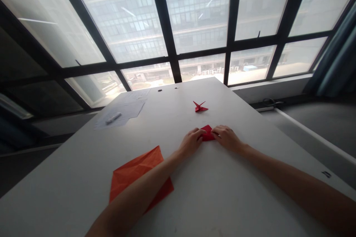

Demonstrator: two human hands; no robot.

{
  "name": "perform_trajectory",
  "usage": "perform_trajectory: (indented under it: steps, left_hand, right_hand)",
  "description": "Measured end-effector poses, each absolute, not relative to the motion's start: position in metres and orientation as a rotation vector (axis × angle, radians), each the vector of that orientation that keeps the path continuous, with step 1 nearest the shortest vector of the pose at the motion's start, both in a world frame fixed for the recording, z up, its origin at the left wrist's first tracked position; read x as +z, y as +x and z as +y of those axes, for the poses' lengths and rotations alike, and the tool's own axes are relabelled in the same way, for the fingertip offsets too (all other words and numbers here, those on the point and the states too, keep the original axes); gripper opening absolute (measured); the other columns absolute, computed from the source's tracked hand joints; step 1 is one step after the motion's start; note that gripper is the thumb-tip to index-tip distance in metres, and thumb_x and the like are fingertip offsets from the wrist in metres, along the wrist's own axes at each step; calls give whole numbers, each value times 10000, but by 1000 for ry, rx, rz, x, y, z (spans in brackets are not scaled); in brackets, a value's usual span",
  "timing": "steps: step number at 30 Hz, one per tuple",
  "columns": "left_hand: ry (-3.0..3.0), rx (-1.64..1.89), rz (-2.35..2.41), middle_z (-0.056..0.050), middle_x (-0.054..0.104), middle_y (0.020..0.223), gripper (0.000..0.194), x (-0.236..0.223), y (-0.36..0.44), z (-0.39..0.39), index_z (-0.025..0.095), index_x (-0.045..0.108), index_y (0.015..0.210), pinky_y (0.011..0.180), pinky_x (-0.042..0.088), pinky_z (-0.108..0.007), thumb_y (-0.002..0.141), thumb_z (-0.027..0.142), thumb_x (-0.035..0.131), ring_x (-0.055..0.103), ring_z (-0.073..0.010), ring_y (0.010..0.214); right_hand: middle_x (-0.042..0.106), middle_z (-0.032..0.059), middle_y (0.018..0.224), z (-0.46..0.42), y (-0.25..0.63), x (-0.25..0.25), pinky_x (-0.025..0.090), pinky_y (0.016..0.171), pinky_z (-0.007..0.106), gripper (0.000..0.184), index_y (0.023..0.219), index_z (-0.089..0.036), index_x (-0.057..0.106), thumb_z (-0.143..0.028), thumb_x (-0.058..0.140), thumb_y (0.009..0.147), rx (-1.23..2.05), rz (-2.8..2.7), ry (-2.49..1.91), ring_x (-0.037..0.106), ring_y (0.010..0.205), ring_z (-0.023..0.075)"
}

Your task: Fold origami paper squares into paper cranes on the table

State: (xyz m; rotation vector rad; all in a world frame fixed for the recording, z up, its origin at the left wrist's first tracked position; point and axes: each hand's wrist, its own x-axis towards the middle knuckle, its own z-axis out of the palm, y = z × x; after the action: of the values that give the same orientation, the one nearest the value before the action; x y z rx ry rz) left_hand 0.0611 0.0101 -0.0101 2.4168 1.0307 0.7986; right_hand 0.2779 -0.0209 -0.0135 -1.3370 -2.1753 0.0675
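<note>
View: head, looking down the length of the bench (pixel 222 200) toward a window (pixel 194 18).

Landmark: folded red paper (pixel 207 133), a small, pointed piece lying on the bench between the two hands.

Left hand (pixel 191 141): just left of the landmark, palm down, its forearm reaching in from the lower left.

Left fingers (pixel 198 132): held narrow and close together, tips at the landmark's left side. Pinching or only pressing: cannot tell.

Right hand (pixel 226 137): just right of the landmark, palm down, its forearm reaching in from the lower right.

Right fingers (pixel 214 130): also narrow, tips at the landmark's right side. Pinching or only pressing: cannot tell.

Apparent reason for hold: fingertips on both sides seem to steady the landmark against the bench.

Red paper figure (pixel 199 106): beyond the landmark, near but not touching, with pointed tips raised off the bench.

Orange paper sheet (pixel 139 177): creased, lying flat to the left of the landmark and well apart, partly hidden by the left forearm.

White papers (pixel 122 107): farther left and beyond the landmark, near the bench's left edge.

White pen (pixel 113 118): lying on the white papers, well apart from the landmark.

Room: bench surface continues well past the right hand toward the bench's right edge.
</note>
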Motion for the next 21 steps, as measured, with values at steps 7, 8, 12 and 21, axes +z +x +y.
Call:
perform_trajectory:
  steps: [7, 8, 12, 21]
  left_hand:
    - [2586, 789, 1036, -40, 642, 1174, 305, -8, 62, 6, 268, 751, 976, 1020, 426, -398, 809, 98, 559, 557, -223, 1112]
    - [2612, 793, 996, -39, 641, 1201, 310, -8, 62, 5, 264, 749, 987, 1050, 402, -403, 807, 96, 560, 541, -227, 1152]
    - [2531, 784, 914, -36, 667, 1159, 264, -6, 64, 4, 220, 749, 930, 976, 453, -351, 884, 166, 495, 608, -193, 1015]
    - [2554, 733, 1300, -69, 642, 1175, 367, -10, 61, 9, 239, 632, 1164, 982, 400, -415, 811, 329, 671, 535, -262, 1127]
  right_hand:
    - [632, 26, 818, -20, 275, -19, 415, 739, 276, 116, 780, -212, 674, -238, 607, 870, 127, -2136, -1380, 583, 811, 180]
    - [628, 25, 824, -19, 275, -20, 419, 741, 276, 91, 793, -211, 671, -239, 617, 861, 144, -2108, -1399, 582, 817, 181]
    - [631, 38, 885, -15, 273, -26, 437, 781, 285, 67, 845, -203, 655, -261, 624, 859, 198, -1990, -1455, 583, 864, 187]
    - [621, 92, 1028, -13, 271, -30, 422, 907, 328, 236, 1071, -178, 666, -243, 653, 845, 159, -2000, -1537, 553, 999, 226]
